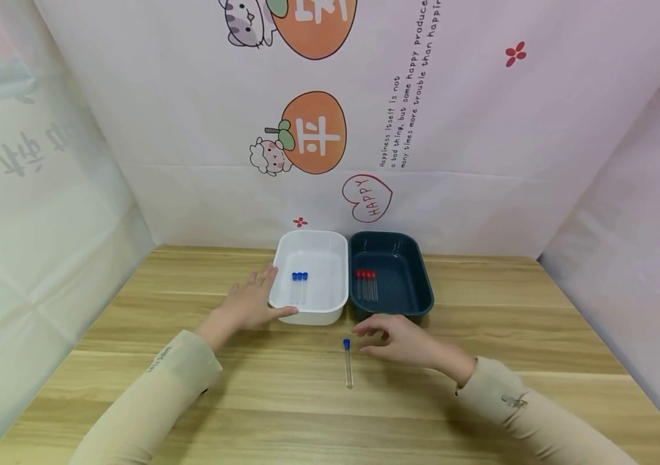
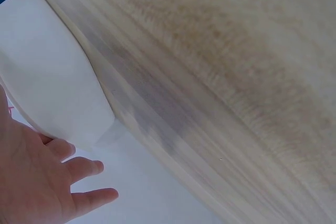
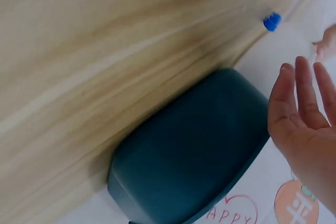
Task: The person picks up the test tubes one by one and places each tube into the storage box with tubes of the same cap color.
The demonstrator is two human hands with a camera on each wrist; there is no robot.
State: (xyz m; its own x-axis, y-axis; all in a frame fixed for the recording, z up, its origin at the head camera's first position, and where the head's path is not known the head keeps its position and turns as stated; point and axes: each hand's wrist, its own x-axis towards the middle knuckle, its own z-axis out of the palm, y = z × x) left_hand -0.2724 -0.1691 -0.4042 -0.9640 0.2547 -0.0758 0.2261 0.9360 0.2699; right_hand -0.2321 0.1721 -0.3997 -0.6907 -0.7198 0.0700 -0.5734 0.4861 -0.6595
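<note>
A clear test tube with a blue cap [image 1: 348, 363] lies alone on the wooden table [image 1: 318, 413], just left of my right hand [image 1: 400, 339]. That hand hovers with relaxed fingers and holds nothing; its fingers [image 3: 299, 103] show beside the blue cap [image 3: 271, 21]. My left hand [image 1: 254, 300] rests flat against the left side of a white tray [image 1: 338, 303], fingers straight [image 2: 79, 169]. The white tray holds blue-capped tubes [image 1: 299, 284]. Beside it, a dark teal tray [image 1: 423, 290] holds red-capped tubes [image 1: 366, 283].
The two trays stand side by side at the back of the table, close to a printed backdrop [image 1: 318, 129]. Fabric walls close in on both sides. The teal tray's outer wall [image 3: 194, 156] fills the right wrist view.
</note>
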